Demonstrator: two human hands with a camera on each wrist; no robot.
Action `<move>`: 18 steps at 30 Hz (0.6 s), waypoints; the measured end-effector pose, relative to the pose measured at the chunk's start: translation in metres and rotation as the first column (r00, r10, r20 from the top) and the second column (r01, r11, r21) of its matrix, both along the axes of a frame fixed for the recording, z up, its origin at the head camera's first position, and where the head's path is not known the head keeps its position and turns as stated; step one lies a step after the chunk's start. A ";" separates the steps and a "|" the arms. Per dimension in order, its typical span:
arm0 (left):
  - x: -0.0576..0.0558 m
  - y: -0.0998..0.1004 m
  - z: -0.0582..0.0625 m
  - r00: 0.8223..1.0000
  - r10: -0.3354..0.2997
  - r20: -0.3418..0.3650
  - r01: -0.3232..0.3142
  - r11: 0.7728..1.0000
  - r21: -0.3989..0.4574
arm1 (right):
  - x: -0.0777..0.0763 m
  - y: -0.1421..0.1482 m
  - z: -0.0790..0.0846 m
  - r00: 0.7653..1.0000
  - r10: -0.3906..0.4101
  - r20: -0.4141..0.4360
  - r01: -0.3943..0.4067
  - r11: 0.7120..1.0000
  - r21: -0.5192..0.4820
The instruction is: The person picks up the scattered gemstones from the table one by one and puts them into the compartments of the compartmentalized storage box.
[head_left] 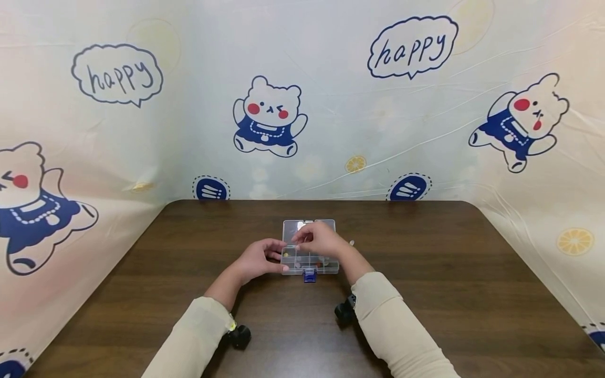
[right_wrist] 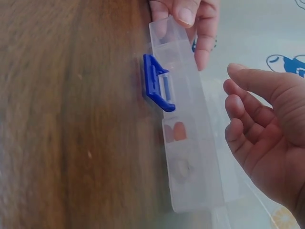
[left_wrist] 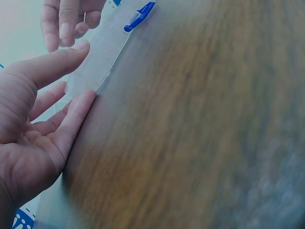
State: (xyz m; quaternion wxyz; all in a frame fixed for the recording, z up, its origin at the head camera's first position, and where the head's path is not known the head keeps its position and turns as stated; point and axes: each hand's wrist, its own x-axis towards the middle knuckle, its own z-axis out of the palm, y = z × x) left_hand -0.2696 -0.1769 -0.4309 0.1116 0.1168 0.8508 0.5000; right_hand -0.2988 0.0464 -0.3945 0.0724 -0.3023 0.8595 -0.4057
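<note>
A clear plastic compartment box (head_left: 302, 272) with a blue latch (head_left: 309, 275) lies on the table, its transparent lid (head_left: 290, 227) raised at the back. Small pieces sit in some compartments, among them a yellow one (head_left: 285, 254) and a reddish-brown one (right_wrist: 179, 131). My left hand (head_left: 257, 261) grips the box's left end between thumb and fingers. Over the box hovers my right hand (head_left: 321, 239), its fingers loosely bent. In the right wrist view that right hand (right_wrist: 271, 114) stands apart from the box wall, and nothing shows between its fingertips.
A small pale piece (head_left: 352, 242) lies on the brown wooden table (head_left: 402, 236), right of the box. Behind the table hangs a printed cloth (head_left: 331, 131) with bears. Black wrist cameras (head_left: 240, 337) hang below both sleeves.
</note>
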 end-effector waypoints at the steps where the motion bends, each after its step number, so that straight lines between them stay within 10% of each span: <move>1: 0.000 0.000 0.000 1.000 0.001 0.001 -0.001 1.000 -0.001 | 0.001 0.001 0.000 1.000 -0.006 -0.001 0.006 1.000 -0.005; 18: 0.001 0.000 0.000 1.000 0.024 0.003 -0.024 1.000 -0.014 | 0.013 0.026 0.008 0.998 -0.061 -0.018 0.060 0.996 -0.067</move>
